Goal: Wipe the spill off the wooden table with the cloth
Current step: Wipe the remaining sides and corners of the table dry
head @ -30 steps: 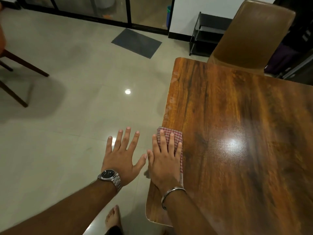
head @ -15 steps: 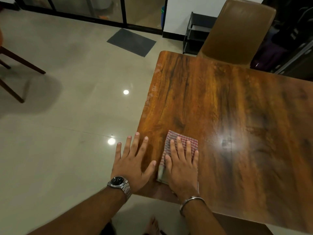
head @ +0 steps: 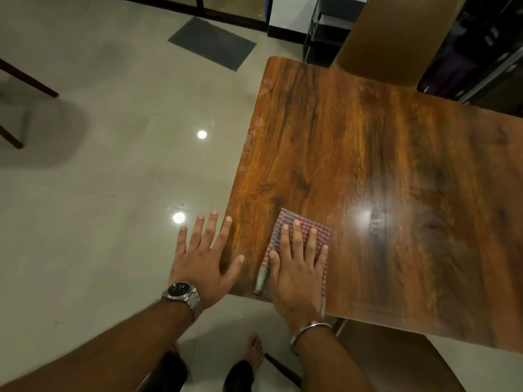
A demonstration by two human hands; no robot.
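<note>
A folded red-and-white checked cloth (head: 317,232) lies near the front left corner of the wooden table (head: 368,171). My right hand (head: 298,268) presses flat on the cloth, fingers spread and pointing away from me. My left hand (head: 205,257), with a wristwatch, is spread open at the table's left edge, thumb and forefinger over the wood, holding nothing. No spill shows clearly on the glossy top; a lamp glare sits right of the cloth.
A brown chair (head: 396,38) stands at the table's far side, and another chair seat (head: 396,363) is under the near edge. Pale tiled floor (head: 99,193) lies left. My bare foot (head: 253,355) shows below. A dark mat (head: 212,42) lies far off.
My right hand has slid the cloth from the table's left edge rightward onto the top. My left hand followed and now rests at the table's edge.
</note>
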